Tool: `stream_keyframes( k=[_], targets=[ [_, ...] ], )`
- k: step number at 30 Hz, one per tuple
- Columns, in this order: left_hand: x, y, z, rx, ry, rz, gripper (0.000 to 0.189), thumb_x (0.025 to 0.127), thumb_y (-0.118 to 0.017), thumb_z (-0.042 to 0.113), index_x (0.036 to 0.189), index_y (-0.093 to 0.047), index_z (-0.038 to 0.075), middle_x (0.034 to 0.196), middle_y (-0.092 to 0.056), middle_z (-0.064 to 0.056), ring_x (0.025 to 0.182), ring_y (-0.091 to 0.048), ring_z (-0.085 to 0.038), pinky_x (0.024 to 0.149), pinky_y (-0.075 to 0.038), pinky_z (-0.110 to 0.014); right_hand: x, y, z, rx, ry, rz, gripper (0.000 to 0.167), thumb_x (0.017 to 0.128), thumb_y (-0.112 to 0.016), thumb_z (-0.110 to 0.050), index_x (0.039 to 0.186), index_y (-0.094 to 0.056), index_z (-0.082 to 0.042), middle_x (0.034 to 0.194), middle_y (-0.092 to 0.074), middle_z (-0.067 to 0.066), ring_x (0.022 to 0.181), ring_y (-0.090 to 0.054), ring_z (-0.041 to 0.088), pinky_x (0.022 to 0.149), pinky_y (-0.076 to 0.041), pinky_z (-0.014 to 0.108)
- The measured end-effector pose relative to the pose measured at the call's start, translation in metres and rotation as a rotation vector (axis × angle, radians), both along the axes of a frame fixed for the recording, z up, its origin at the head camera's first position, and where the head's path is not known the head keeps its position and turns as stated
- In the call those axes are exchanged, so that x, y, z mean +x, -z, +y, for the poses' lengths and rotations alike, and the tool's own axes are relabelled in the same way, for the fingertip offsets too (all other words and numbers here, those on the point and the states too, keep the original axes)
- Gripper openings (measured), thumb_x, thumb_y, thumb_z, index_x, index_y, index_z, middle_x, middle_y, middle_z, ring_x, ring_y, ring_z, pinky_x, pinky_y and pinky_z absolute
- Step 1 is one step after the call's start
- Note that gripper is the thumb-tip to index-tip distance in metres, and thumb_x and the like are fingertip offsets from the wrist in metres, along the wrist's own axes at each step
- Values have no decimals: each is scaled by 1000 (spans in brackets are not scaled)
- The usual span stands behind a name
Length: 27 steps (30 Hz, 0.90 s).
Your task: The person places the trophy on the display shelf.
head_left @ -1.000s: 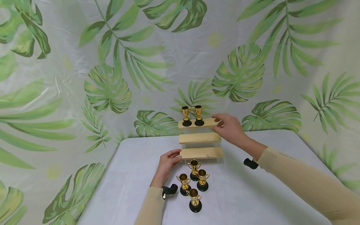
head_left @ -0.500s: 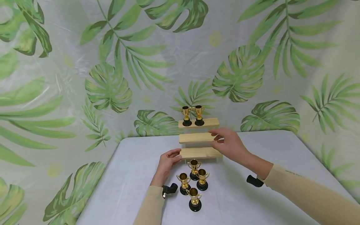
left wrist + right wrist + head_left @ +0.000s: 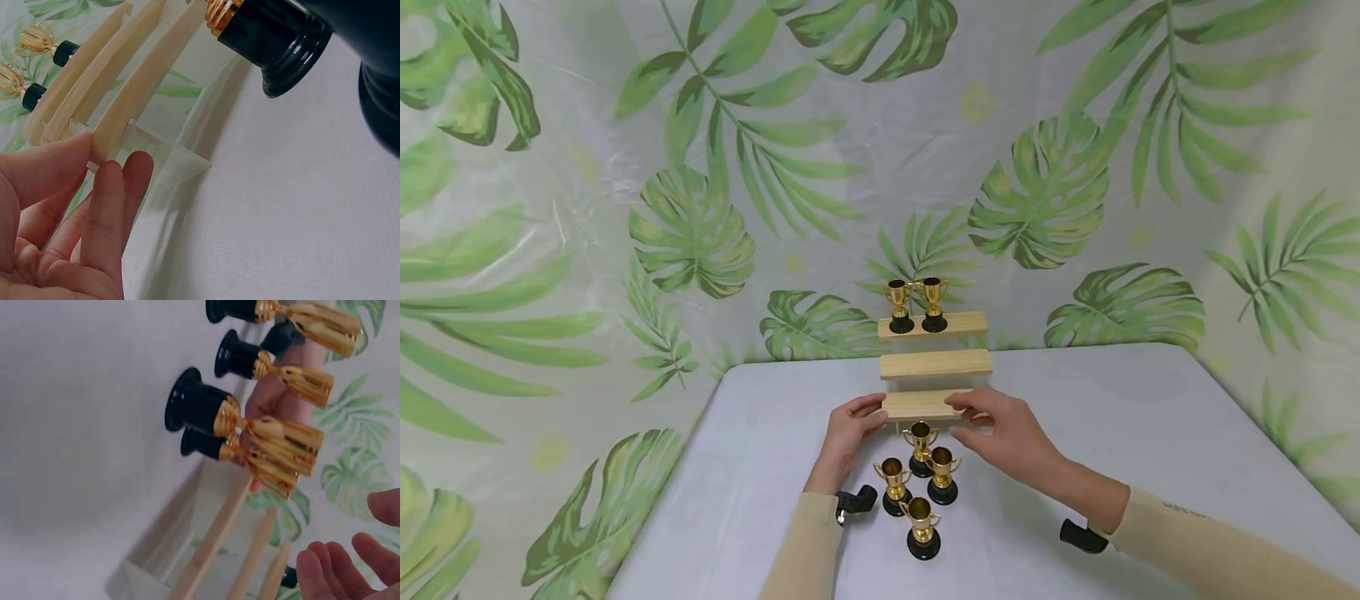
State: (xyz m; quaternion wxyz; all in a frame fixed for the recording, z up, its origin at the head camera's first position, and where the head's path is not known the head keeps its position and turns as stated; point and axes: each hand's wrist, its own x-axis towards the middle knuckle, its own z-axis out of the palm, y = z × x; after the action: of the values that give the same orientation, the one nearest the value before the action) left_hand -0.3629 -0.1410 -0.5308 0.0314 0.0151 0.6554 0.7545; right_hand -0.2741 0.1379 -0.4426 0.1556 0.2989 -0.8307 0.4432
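Pinching the left end of the lowest board [image 3: 916, 406], the fingertips of the left hand [image 3: 844, 440] close on the wood from two sides; this board belongs to a three-tier stand, directly to the right of the pinch. Beside those fingertips, a translucent side panel [image 3: 165, 153] runs down to the cloth. Above and behind the grip rises the middle board [image 3: 936, 363], and past it the top board [image 3: 966, 322]. Two small gold cups on black bases, the left upper trophy [image 3: 898, 307] and the right upper trophy [image 3: 934, 307], stand upright side by side on the top board's left half.

Across from the grip, the right hand [image 3: 1009, 429] covers the right end of the lowest board in the head view, its thumb and fingers bent and spread apart with nothing between them; whether it touches the wood cannot be told. Between the hands, in front of the stand, four upright trophies crowd the way: a rear trophy [image 3: 921, 448] just before the lowest board, a right trophy [image 3: 942, 477], a left trophy [image 3: 893, 487] nearest the left wrist, and a front trophy [image 3: 922, 530]. Beneath everything spreads a white cloth [image 3: 760, 467]; farther back hangs a leaf-patterned backdrop [image 3: 917, 158].
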Motion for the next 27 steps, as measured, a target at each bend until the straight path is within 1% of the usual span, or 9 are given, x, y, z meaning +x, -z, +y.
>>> stream_keyframes(
  k=[5,7,9,13,17,19,21,25,27],
  targets=[
    [0,-1,1,5,-18,4,39,90,-74,1,129,-66,-2,129,-64,-22,108,-68,-23,89,-57,-31,8,15,-4,-13,1,17,38,86,-83,-15,122,-71,-21,111,-68,-5,93,-67,15,81,-60,32],
    [1,-1,1,7,-25,-2,38,90,-73,0,128,-67,-1,128,-65,-21,108,-68,-24,89,-57,-31,11,20,-6,-17,6,8,38,86,-83,-16,122,-71,-19,111,-68,-6,93,-67,12,81,-60,33],
    [1,-1,1,11,-28,-2,38,90,-73,-1,127,-67,-1,127,-66,-21,107,-68,-24,88,-57,-31,14,26,-7,-25,10,-9,38,86,-83,-15,122,-71,-18,109,-67,-10,93,-67,10,80,-61,34],
    [0,-2,1,13,-28,4,38,90,-73,-1,127,-67,-1,127,-66,-20,106,-68,-23,89,-57,-31,18,35,-10,-47,9,-41,39,85,-83,-14,122,-71,-21,109,-65,-14,93,-67,14,79,-61,40],
    [0,-2,0,12,-27,7,38,89,-74,0,127,-68,-1,127,-66,-19,106,-69,-22,88,-57,-31,20,41,-15,-68,11,-67,41,84,-84,-14,120,-71,-27,108,-67,-9,92,-68,18,79,-61,41],
    [0,-2,-1,10,-28,7,38,89,-74,0,126,-68,-1,127,-66,-19,106,-69,-22,88,-57,-31,20,43,-17,-70,13,-78,40,83,-85,-15,120,-72,-25,108,-68,-7,92,-68,17,78,-61,41],
    [0,-2,-1,6,-31,6,37,89,-74,0,126,-68,-1,126,-67,-19,105,-69,-22,88,-58,-31,20,46,-20,-69,12,-89,39,83,-85,-14,120,-73,-20,108,-68,-6,92,-68,15,78,-61,39],
    [1,-2,-1,7,-26,10,38,89,-74,1,126,-68,-1,126,-67,-19,104,-69,-21,88,-57,-32,20,50,-24,-61,30,-96,39,82,-85,-13,119,-73,-13,108,-68,-8,90,-68,13,76,-62,35],
    [2,-1,0,9,-21,12,38,89,-74,1,126,-68,-1,125,-67,-19,104,-69,-21,89,-57,-31,21,52,-26,-62,44,-100,40,81,-86,-11,119,-73,-13,107,-68,-8,89,-68,13,75,-62,34]
  ],
)
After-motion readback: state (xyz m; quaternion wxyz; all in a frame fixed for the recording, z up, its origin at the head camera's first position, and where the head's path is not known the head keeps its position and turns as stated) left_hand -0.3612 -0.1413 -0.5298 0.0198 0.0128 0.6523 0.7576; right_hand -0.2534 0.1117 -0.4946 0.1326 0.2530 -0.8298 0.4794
